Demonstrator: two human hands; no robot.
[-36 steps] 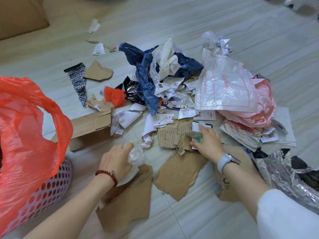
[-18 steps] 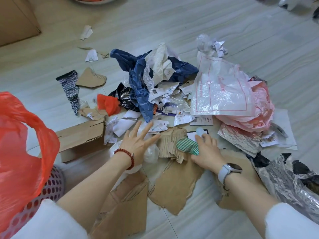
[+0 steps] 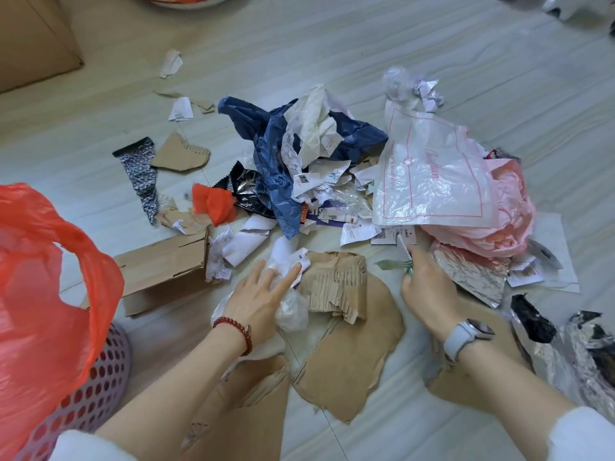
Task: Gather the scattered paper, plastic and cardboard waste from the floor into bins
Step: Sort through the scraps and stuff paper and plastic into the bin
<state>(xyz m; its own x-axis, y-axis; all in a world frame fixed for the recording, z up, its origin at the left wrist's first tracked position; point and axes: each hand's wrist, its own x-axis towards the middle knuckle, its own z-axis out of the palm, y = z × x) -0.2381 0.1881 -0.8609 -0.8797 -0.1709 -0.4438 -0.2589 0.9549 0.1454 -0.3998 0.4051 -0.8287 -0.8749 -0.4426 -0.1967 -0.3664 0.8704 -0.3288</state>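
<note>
A heap of waste covers the floor: a crumpled blue plastic bag (image 3: 276, 151), a clear bag with red print (image 3: 429, 174), pink plastic (image 3: 499, 227) and torn white papers (image 3: 319, 181). Torn brown cardboard (image 3: 346, 354) lies between my hands. My left hand (image 3: 259, 301) presses down on crumpled clear plastic (image 3: 293, 311) with its fingers spread. My right hand (image 3: 429, 291) pinches a small green and white scrap (image 3: 396, 264) beside the foil. At the left, a perforated bin (image 3: 96, 390) is lined with an orange bag (image 3: 36, 287).
A flattened cardboard box (image 3: 163, 271) lies by the bin. Silver foil pieces (image 3: 472, 274) and black-and-silver wrap (image 3: 579, 347) sit at the right. A large cardboard box (image 3: 30, 41) stands at the top left, with paper scraps (image 3: 171, 63) nearby.
My left hand has moved forward from the near cardboard onto the clear plastic and spread its fingers. My right hand has lifted the green scrap off the torn cardboard, moving right.
</note>
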